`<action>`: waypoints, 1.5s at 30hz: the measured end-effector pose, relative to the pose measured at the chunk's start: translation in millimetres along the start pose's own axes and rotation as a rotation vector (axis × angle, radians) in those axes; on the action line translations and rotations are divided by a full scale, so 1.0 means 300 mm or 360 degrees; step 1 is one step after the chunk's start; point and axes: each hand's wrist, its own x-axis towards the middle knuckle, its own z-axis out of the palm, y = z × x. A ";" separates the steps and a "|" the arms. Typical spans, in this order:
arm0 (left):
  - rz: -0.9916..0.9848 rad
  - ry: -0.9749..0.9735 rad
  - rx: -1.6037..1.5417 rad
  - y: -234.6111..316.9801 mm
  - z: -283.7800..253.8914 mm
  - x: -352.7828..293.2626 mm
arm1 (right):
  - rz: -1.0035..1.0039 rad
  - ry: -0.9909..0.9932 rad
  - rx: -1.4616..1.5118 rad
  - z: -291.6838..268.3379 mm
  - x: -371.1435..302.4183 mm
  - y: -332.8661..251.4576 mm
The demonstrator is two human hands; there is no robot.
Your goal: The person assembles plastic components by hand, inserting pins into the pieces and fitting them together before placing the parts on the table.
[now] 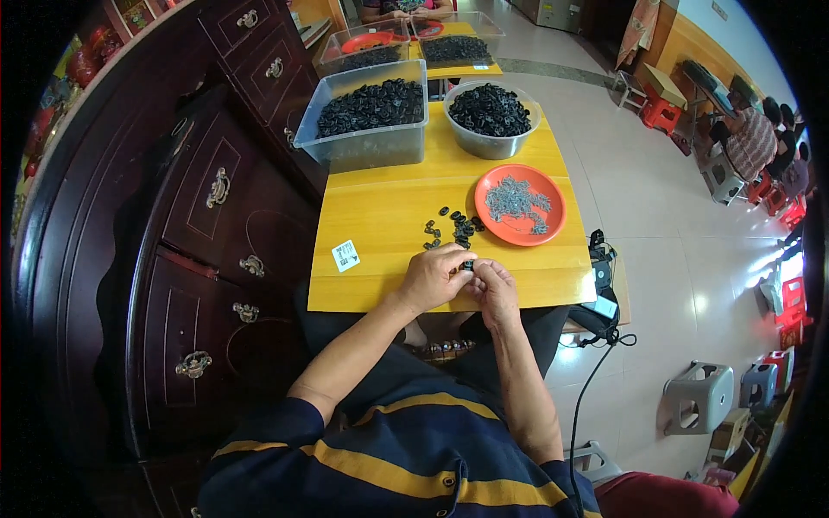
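Note:
Over the table's near edge, my left hand (434, 275) pinches a small black plastic part (468, 265) between thumb and fingers. My right hand (496, 290) meets it there, its thumb and fingertips closed against the same part; whether they also hold a pin is too small to tell. Just beyond my fingers lies a loose group of black oval pieces (462, 229). To the right of these, an orange-red plate (553, 226) carries a heap of thin silvery metal pins (516, 200).
A clear rectangular bin (363, 154) and a round tub (488, 148), both full of black pieces, stand at the back of the yellow table (389, 203). A white label (345, 256) lies left. Dark cabinets (207, 250) flank the left side. Another person sits beyond, at a farther table.

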 end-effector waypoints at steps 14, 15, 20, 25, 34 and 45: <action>0.0077 0.0081 -0.0088 -0.009 0.000 0.011 | -0.0128 0.0046 -0.0030 0.030 -0.005 -0.001; 0.0049 0.0085 -0.0113 -0.006 0.001 0.011 | -0.0127 0.0051 -0.0033 0.027 -0.003 -0.003; 0.0019 0.0057 -0.0179 -0.007 0.005 0.016 | -0.0134 0.0054 -0.0027 0.015 -0.003 0.003; 0.0108 0.0099 -0.0145 -0.018 0.006 0.017 | -0.0156 0.0080 -0.0056 0.037 -0.013 -0.007; 0.0127 0.0112 -0.0172 -0.021 0.001 0.023 | -0.0242 0.0060 -0.0108 0.042 -0.013 -0.007; 0.0121 0.0066 -0.0252 -0.039 -0.005 0.045 | -0.0286 0.0027 -0.0086 0.047 -0.008 -0.027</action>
